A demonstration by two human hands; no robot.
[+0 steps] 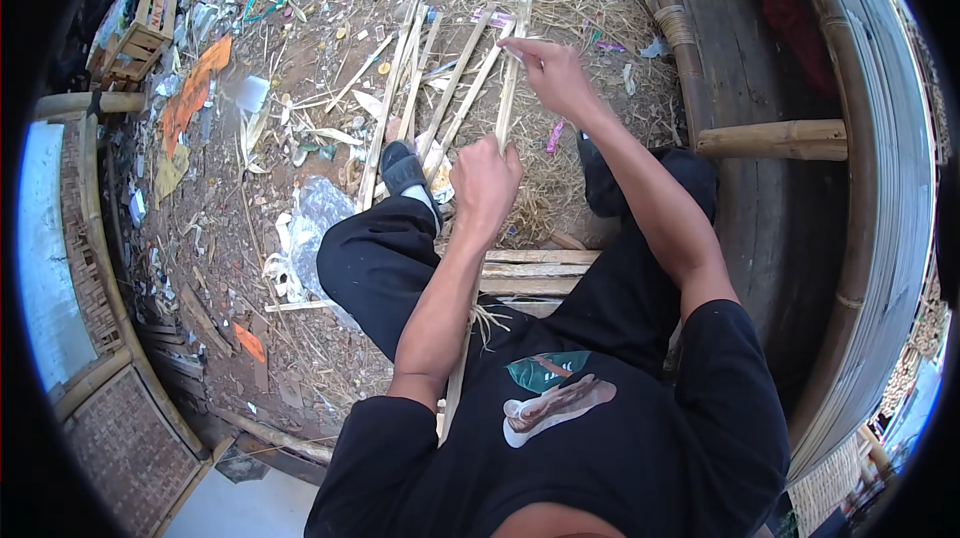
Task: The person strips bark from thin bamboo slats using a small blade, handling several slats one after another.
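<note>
Bamboo strip [511, 63], long and pale, runs from the seated person's lap out over the littered dirt ground [230, 238], beside other split slats [405, 78]. Right hand [548, 73] pinches it near the far end; left hand [484, 183] is fisted round it lower down. Step looks like stripping or splitting. Next move likely needs steady pull along the grain.

floor: littered dirt, straw [560, 178] | right: curved bamboo wall [880, 168] | daylight

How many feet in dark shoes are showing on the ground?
2: the left shoe among the bamboo strips, left of the left hand; the right shoe partly hidden behind the right forearm.
</note>
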